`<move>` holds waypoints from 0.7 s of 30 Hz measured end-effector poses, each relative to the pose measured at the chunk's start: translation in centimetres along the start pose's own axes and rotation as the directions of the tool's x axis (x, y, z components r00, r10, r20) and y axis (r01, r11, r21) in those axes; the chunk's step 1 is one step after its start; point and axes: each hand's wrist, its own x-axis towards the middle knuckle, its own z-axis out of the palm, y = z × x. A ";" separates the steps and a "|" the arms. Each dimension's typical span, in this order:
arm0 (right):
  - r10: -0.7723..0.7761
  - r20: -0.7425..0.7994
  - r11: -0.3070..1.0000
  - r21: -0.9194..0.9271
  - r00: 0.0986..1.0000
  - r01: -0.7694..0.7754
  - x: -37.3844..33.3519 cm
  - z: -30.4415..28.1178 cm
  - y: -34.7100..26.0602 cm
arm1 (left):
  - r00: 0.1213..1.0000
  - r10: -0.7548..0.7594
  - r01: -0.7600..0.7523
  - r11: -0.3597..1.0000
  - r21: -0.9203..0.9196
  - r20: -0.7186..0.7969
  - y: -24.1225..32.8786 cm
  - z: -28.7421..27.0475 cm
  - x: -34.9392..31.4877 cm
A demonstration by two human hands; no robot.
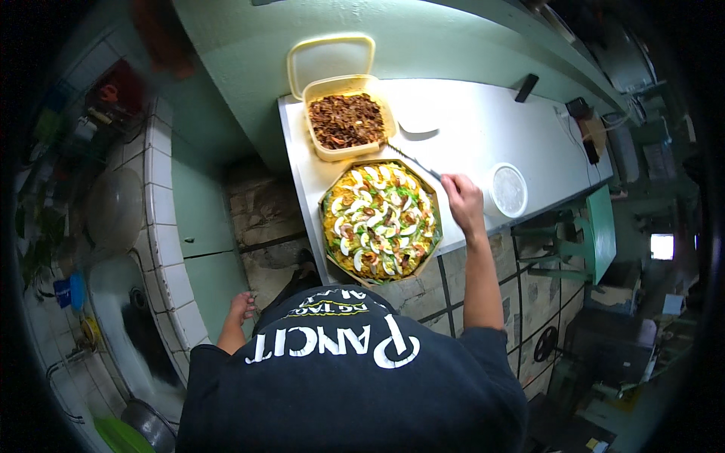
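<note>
Brown food [343, 121] from the tub [349, 154] just beyond the tray [430, 254] could scatter if the utensil [414, 159], clasped in the right grip [463, 199], tilts; the left grip's [242, 306] state is unclear.

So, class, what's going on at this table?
The right hand grips a thin utensil, its far end at the corner of an open container of brown food. The left hand hangs low, nothing visible in it. Egg-topped food sits on the white table, a round tub to its right.
</note>
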 end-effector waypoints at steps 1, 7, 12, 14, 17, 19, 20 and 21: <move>-0.015 -0.011 1.000 -0.016 1.000 0.015 -2.6 -1.2 0.7 | 1.000 0.011 -0.011 1.000 0.025 0.005 0.6 0.3 -0.1; 0.290 0.051 0.956 0.015 0.956 -0.291 -15.4 -3.8 6.0 | 0.999 0.050 -0.052 0.990 0.130 0.021 3.1 1.7 -0.3; 0.224 0.023 0.974 -0.022 0.974 -0.224 -17.6 -3.1 6.2 | 0.996 0.081 -0.086 0.981 0.171 0.039 5.0 3.0 -0.7; 0.207 0.008 0.975 -0.089 0.978 -0.205 -17.9 -3.2 6.0 | 0.996 0.089 -0.092 0.979 0.184 0.027 5.5 3.5 -1.1; 0.220 0.020 0.967 -0.138 0.975 -0.215 -17.7 -3.6 5.4 | 0.995 0.095 -0.096 0.981 0.168 0.018 5.1 3.7 -1.8; 0.228 0.029 0.967 -0.125 0.973 -0.223 -17.0 -4.6 5.0 | 0.996 0.085 -0.086 0.984 0.154 0.013 4.2 3.5 -1.9; 0.216 0.018 0.970 -0.117 0.976 -0.212 -16.4 -5.0 5.0 | 0.997 0.073 -0.073 0.986 0.149 0.005 3.6 3.3 -2.0; 0.201 0.003 0.974 -0.108 0.980 -0.200 -15.5 -5.4 4.9 | 0.998 0.066 -0.065 0.988 0.143 0.000 3.3 3.3 -2.0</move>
